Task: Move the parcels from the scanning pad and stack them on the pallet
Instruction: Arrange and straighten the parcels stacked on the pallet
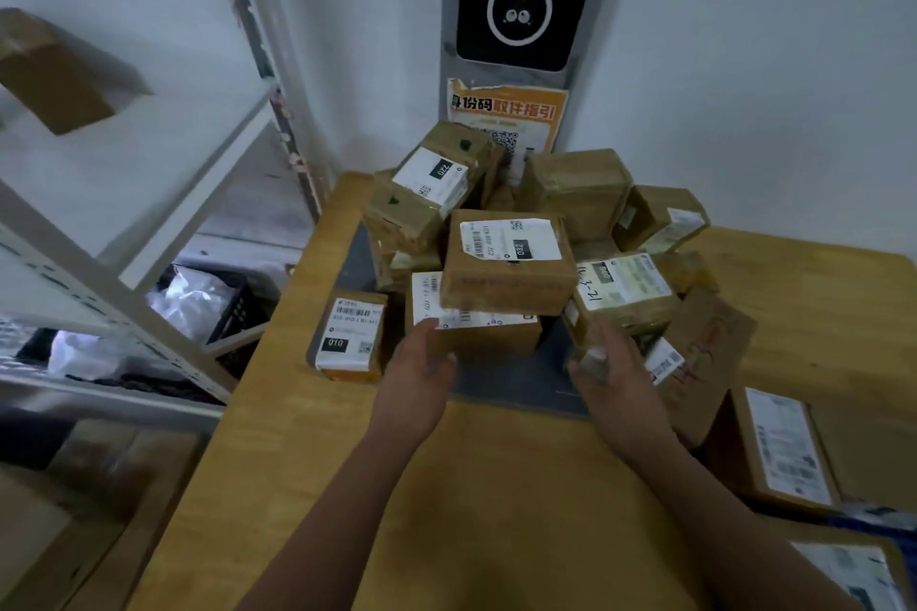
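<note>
- Left hand (422,365) reached forward over the wooden table (496,511); fingers spread wide, tips touching the near-left corner of a labelled parcel (471,318); nothing gripped.
- Right hand (613,370) was level with the left and well apart from it; fingers loosely open, closing on nothing; fingertips against a small taped parcel (622,293) marked in handwriting.
- Between and just beyond the hands: a box with an "032" label (508,258), resting on the parcel the left hand touched.
- The heap of parcels lay past both hands on the dark scanning pad (516,387); the pad's bare front edge lay between the wrists.
- Left of the left hand: a parcel labelled "010" (350,335), just beside it but apart.
- Right of the right wrist: a flat box with a white label (784,447).
- Pallet not identifiable.
</note>
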